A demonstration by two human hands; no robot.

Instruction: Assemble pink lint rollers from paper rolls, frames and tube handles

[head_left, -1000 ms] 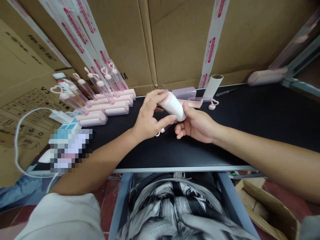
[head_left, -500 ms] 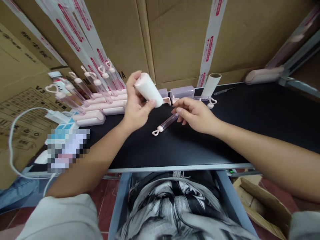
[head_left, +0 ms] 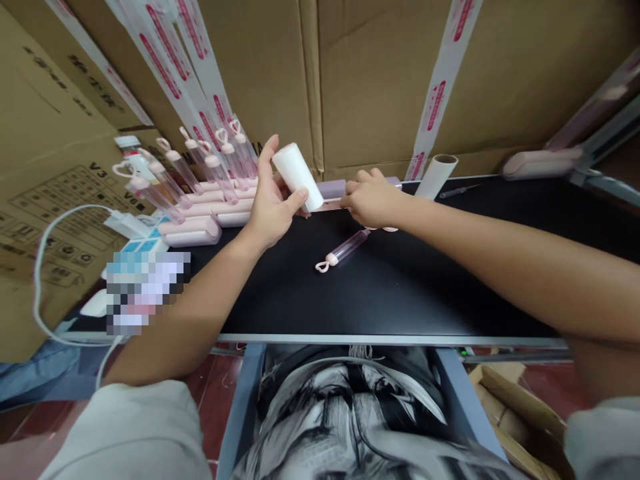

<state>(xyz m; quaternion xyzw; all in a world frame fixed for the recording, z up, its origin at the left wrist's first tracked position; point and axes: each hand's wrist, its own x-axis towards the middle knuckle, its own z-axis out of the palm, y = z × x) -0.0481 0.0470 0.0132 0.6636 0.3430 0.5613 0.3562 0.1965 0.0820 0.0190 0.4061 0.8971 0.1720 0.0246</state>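
Observation:
My left hand is closed around a white paper roll, held tilted above the table with its open end up. My right hand reaches to the back, its fingers curled down on the end of a flat pink plastic part. The fingertips are partly hidden. Just in front lies a clear tube handle with a pink heart-shaped loop. Another pink loop shows partly under my right wrist. Behind my hands sits a long purple piece.
Several pink rollers with clear tube handles stand at the left. A white paper roll stands upright at the back right, beside a thin clear tool. A power strip and cable lie left. Cardboard walls the back.
My right hand has moved back from the clear tube handle to the pink part. The white roll stays in my left hand, turned slightly. The view has shifted a little.

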